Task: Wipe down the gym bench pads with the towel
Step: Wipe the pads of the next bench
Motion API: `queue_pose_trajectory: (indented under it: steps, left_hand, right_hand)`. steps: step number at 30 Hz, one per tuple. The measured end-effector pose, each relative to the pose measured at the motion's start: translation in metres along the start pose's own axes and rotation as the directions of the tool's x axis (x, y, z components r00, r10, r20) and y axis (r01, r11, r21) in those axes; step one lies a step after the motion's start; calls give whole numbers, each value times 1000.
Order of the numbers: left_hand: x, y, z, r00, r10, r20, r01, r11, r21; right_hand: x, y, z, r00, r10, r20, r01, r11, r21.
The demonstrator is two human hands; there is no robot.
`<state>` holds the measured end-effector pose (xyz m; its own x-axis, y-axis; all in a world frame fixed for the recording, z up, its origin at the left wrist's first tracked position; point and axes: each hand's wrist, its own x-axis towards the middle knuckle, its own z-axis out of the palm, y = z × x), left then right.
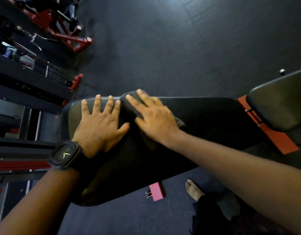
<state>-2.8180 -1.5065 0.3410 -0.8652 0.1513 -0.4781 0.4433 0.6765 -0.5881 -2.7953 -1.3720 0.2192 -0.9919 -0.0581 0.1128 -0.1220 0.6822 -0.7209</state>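
A black bench pad (205, 119) runs across the middle of the view. My left hand (100, 122), a dark watch on its wrist, lies flat with spread fingers on the pad's left end. Just to its right, my right hand (153, 116) presses a dark grey towel (129, 107) flat on the pad near its far edge; the hand is motion-blurred. Much of the towel is hidden under my palm. A second black pad (280, 102) sits at the right, joined by a red frame bar (271, 133).
Red and black gym machines (49, 26) and a weight rack (27, 82) stand at the left. Dark rubber flooring (180, 48) stretches beyond the bench. A red bench foot (156, 191) and my bare foot (193, 189) are below the pad.
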Motion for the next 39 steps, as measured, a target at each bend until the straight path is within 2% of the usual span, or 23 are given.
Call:
queue_pose_trajectory:
  steps: [3,5,7,9,11,13,15,17,20,22,24,26,28,30,32,34,36,39]
  left_hand:
    - [1,2,-1,1000,1,5,-1,1000,1]
    - [1,2,-1,1000,6,-6,-6,1000,1]
    - [1,2,-1,1000,4,-3,-4,1000,-1]
    - [3,5,-2,1000,14,11,-14,1000,-1]
    - [5,7,-1,1000,17,15,-17,1000,-4]
    - [5,9,-2,1000,9,18,-9,1000,-4]
    - [5,11,-2,1000,-5,23,5,1000,3]
    - [6,13,-3,999,-17,29,17,1000,9]
    - [11,19,-3,999,-16,41,15,1000,10]
    - [14,23,-1,1000,-11,28,10,1000,18]
    - [16,26,-1,1000,-7,30,6,1000,25]
    - [14,26,-1,999,-13,39,12,1000,26]
    - [15,28,-1,999,-15,47,13,999,33]
    - [17,29,-1,998,-12,55,10,999,38]
    - [20,30,-4,998,-1,60,-1,999,32]
    - [24,32,-7,997,22,75,-24,999,21]
    - [27,32,-7,997,30,75,-32,999,19]
    - [29,37,-3,996,39,76,-41,999,30]
  right_hand:
    - [-3,47,-2,966,244,78,-241,969,-53]
    - [-38,53,-9,952,291,92,-277,951,-141]
    - [-73,34,-11,958,268,98,-256,960,-116]
    - [-87,6,-12,989,142,42,-140,989,-35]
    - [-68,-7,-9,999,-35,-5,35,999,-7]
    - [-27,-2,-3,996,-87,-18,87,996,-12]
    - [12,17,3,1000,-8,19,9,999,-40]
    - [22,43,7,987,152,50,-151,988,-38]
    - [-32,63,2,940,339,42,-335,939,-84]
    - [-75,54,-4,946,321,33,-319,946,-62]
    - [-90,33,-4,977,209,-34,-210,978,-12]
    - [-67,20,-1,998,37,-53,-38,999,-12]
    - [-28,21,6,999,-44,-33,42,998,-55]
    - [8,37,8,1000,28,-13,-28,997,-73]
    - [20,67,8,973,229,41,-226,972,-59]
    - [-11,86,1,913,398,87,-391,916,-90]
    - [-59,78,-6,918,392,64,-386,918,-97]
    - [-88,41,-2,981,195,-20,-195,981,-9]
